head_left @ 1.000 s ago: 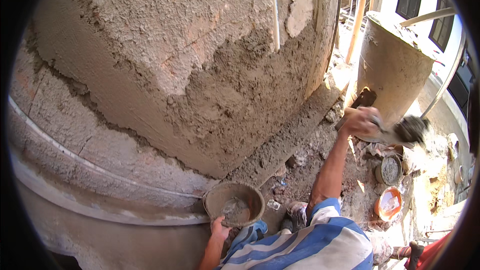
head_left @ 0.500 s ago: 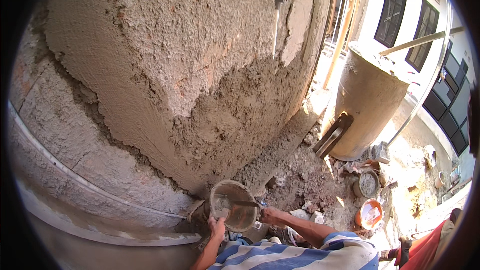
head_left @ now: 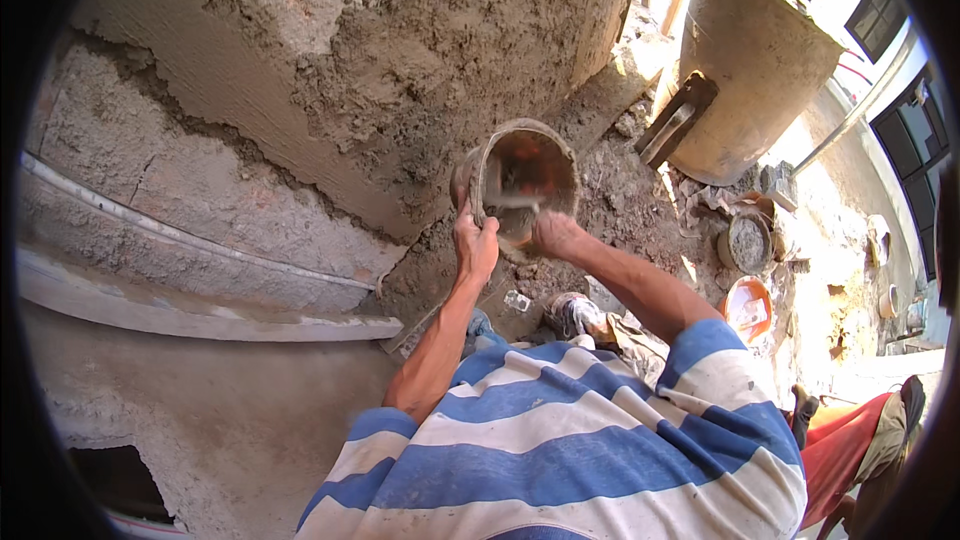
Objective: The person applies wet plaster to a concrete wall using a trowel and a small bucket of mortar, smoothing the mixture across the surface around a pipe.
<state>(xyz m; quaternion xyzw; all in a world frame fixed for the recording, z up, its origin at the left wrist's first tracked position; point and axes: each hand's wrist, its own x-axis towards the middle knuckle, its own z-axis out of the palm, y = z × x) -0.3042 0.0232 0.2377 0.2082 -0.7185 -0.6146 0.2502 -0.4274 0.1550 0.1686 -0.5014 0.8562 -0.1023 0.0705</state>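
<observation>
My left hand (head_left: 477,242) grips the rim of a mortar-smeared bucket (head_left: 556,162), thumb over its edge. The bucket is tipped, so its mouth and stained inner wall face me. At its lower right rim, my right hand (head_left: 558,236) is closed round the handle of a trowel (head_left: 514,202). The blade is inside the bucket and smeared by motion. How much mortar is in the bucket I cannot tell. Just beyond rises a wall (head_left: 440,70) with rough, dark, wet-looking plaster.
A tall cement-coated cylinder (head_left: 752,70) stands at the far right. Near it are a bucket of grey mix (head_left: 748,244) and an orange bucket (head_left: 748,308). Rubble covers the ground. A ledge (head_left: 210,318) and pipe (head_left: 200,235) run along the left. Another person's red garment (head_left: 845,445) shows lower right.
The view has tilted down toward my body. The bucket has turned, bringing its inside more into view. The trowel has moved deeper into it, with both hands keeping their grip.
</observation>
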